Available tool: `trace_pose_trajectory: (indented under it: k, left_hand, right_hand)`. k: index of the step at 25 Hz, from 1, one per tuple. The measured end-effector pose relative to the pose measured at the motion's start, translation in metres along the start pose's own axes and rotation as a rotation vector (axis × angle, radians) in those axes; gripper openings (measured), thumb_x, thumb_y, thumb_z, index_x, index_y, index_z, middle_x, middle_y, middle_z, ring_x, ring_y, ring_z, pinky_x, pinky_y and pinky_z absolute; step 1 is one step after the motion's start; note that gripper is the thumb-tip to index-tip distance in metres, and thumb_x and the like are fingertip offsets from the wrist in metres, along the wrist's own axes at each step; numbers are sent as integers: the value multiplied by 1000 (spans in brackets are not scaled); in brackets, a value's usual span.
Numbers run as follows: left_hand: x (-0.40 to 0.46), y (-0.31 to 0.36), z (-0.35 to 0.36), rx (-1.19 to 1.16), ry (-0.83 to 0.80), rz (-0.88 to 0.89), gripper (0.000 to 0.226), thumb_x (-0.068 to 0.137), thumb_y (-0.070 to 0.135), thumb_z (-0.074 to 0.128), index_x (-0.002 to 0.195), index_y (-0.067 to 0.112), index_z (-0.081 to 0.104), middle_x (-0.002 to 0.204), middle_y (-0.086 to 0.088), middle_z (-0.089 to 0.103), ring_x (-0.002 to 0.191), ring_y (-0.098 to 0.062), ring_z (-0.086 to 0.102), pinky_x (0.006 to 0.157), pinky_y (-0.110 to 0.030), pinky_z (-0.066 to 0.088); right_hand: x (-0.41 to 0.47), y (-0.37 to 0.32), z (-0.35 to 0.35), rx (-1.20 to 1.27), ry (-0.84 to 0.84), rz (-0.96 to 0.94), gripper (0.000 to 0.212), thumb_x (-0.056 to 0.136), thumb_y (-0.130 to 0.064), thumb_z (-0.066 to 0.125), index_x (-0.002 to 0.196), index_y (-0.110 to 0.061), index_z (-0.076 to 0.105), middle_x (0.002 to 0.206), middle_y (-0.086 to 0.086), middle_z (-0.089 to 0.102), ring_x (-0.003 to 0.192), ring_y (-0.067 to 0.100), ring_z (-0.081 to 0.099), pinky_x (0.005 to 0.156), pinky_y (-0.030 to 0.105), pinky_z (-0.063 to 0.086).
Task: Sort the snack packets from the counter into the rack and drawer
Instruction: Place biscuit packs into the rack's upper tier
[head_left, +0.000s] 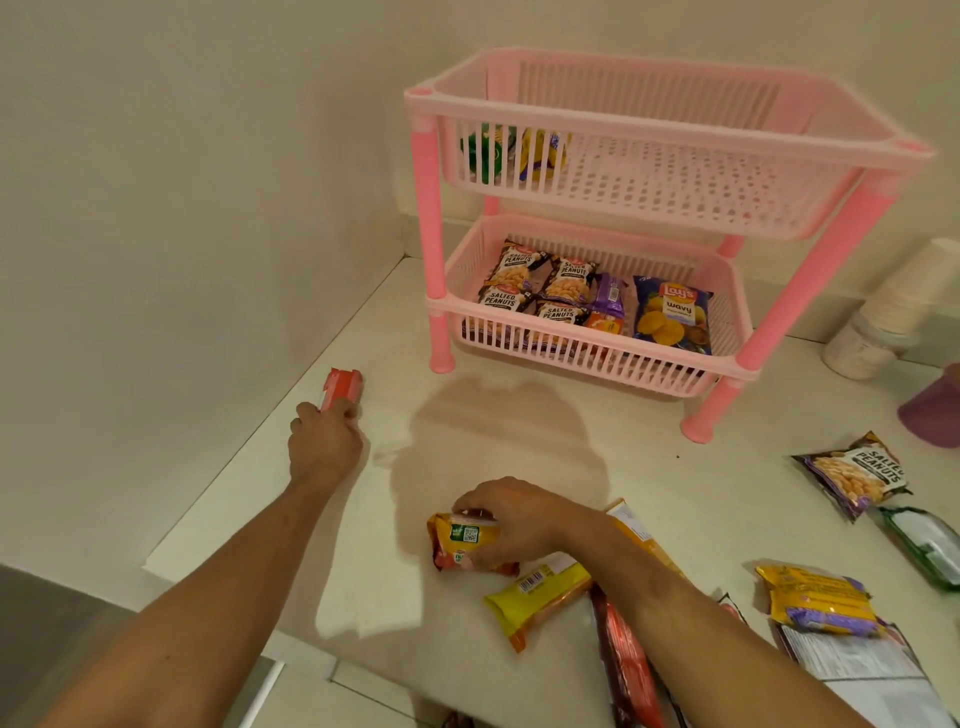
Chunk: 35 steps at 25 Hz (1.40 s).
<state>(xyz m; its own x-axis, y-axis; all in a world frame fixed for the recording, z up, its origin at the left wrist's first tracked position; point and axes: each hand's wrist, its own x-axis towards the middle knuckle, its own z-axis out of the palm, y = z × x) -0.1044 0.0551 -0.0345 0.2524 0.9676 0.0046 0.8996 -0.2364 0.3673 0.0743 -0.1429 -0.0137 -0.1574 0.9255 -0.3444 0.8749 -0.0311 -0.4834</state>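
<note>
My left hand (324, 441) curls around a red packet (342, 388) at the counter's (597, 441) left edge, near the wall. My right hand (511, 519) grips an orange-and-yellow packet (457, 543) on the counter, fingers bent over it, before the pink rack (670, 135), whose lower basket holds peanuts and chips.

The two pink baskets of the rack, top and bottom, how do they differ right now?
The top basket holds only a couple of packets, a green one and a yellow one, bunched at its left end; the bottom basket holds many more, spread across it: salted peanuts packets and a blue Lay's bag. The top one's perforated floor mostly shows; the bottom one's is mostly covered. Both are pink, slatted and rectangular.
</note>
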Motion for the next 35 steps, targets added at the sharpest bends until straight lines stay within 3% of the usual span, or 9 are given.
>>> trace_pose_trajectory:
  k: [5,8,11,15,17,19,21,28,35]
  left_hand:
    - [-20,10,1,-213,2,-43,24,92,12,44,113,13,56,112,-24,44,90,-43,52,85,-46,48]
    - [-23,17,-7,-444,29,-46,17,89,11,49,105,15,54,106,-25,53,78,-38,56,68,-34,45]
    - [-24,27,-24,-706,44,-65,36,86,15,61,114,31,45,98,-7,63,76,-24,64,56,-28,43]
    - [-17,55,-65,-1057,45,-34,47,86,17,64,120,39,40,106,-2,61,86,-19,67,75,-36,53]
    - [-14,75,-91,-1149,88,49,46,86,16,65,121,36,43,107,-2,61,86,-17,67,70,-31,51]
    - [-10,96,-119,-1188,125,137,44,87,17,66,120,35,44,106,-1,61,84,-15,67,66,-26,49]
    - [-7,118,-147,-1198,135,207,42,87,18,66,119,35,44,106,0,61,85,-14,67,67,-26,50]
    - [-7,208,-205,-1224,58,399,40,86,19,67,118,31,46,99,0,65,72,-5,70,58,-16,52]
    - [5,293,-233,-1006,-49,581,52,83,21,65,121,52,45,102,0,62,79,-15,68,59,-26,54]
  right_hand:
    - [-8,8,-3,225,132,62,47,81,-49,67,114,-16,65,104,3,70,90,22,64,76,39,53]
    - [-16,16,-15,451,256,129,34,82,-46,68,99,-17,70,91,7,73,82,24,69,72,45,57]
    - [-25,21,-40,633,396,132,36,80,-50,71,92,-16,71,83,7,73,72,26,69,63,43,56]
    - [-33,18,-92,706,619,126,48,74,-59,73,110,-28,71,92,3,74,82,19,71,71,33,57]
    - [-38,11,-123,763,721,90,48,71,-56,76,112,-32,70,93,-11,75,88,8,71,79,30,60]
    - [-45,2,-154,786,796,15,32,71,-52,77,101,-41,72,91,-18,75,88,3,71,77,28,60]
    - [-54,-6,-184,768,866,-43,25,74,-48,77,95,-35,74,92,-12,77,86,5,73,75,26,60]
    - [-74,-23,-268,737,1145,-29,42,75,-54,74,99,-20,74,89,-3,77,80,12,74,75,33,60]
    - [-104,-2,-337,798,1337,100,40,73,-51,77,84,-12,73,85,7,76,76,21,75,70,39,62]
